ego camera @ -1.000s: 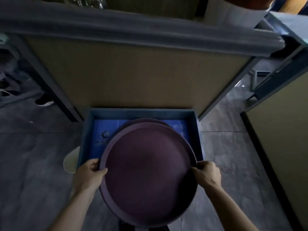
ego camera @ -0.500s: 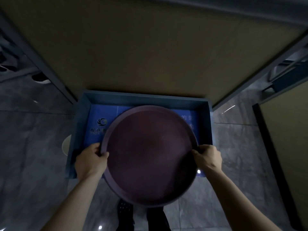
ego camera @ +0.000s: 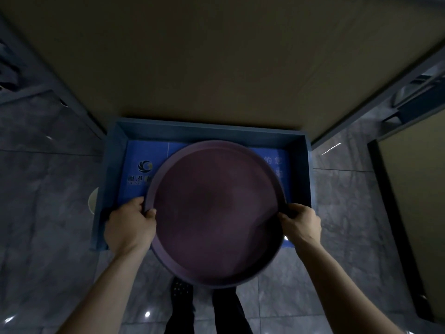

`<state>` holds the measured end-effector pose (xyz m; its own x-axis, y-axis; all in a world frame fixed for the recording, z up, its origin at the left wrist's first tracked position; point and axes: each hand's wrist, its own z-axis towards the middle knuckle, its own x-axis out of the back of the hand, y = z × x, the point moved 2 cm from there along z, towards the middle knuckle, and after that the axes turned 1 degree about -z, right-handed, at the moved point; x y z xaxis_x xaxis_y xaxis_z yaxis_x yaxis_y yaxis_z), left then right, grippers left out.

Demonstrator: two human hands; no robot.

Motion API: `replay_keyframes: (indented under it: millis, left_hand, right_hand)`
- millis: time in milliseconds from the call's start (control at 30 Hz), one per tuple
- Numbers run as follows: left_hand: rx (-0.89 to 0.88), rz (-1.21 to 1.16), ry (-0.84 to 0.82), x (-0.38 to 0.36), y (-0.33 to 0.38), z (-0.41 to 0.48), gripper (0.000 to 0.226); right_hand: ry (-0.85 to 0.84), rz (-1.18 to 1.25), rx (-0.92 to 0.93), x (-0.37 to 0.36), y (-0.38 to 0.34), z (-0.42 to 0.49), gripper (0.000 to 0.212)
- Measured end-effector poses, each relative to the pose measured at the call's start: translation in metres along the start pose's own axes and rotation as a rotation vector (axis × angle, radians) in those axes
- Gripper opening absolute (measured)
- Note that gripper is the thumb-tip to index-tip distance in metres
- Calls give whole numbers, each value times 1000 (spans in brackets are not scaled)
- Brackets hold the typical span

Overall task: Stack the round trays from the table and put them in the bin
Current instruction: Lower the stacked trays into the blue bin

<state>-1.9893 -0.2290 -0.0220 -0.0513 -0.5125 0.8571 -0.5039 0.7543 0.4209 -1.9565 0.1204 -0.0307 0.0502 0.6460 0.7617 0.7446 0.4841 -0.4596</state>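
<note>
Now lower than a second ago, the round trays (rims pinched by left hand and right hand) hang just above the bin, release pending.

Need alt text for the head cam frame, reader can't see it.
Seen from above, a left hand and right hand grip opposite rims of a stack of round purple trays, held over an open blue bin on a grey tiled floor. A brown panel stands behind the bin.
</note>
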Motion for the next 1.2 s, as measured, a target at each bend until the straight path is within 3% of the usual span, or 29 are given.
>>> replay_keyframes:
  millis: [267,967,1100,1200]
  left_hand:
    - [-53,105,60,-3,-3,-3,36]
    - [5,-35,48,-8,-13,13,36]
    - [-44,28,29,-8,-13,10,40]
    - [-174,87,62,-4,-12,3,55]
  right_hand:
    - [44,41,-29,-4,9,0,29]
    - [81,-14,-68,-10,4,1,24]
    - [89,-113,12,-9,1,-6,28]
    - [139,-342,211,-14,-2,-19,54]
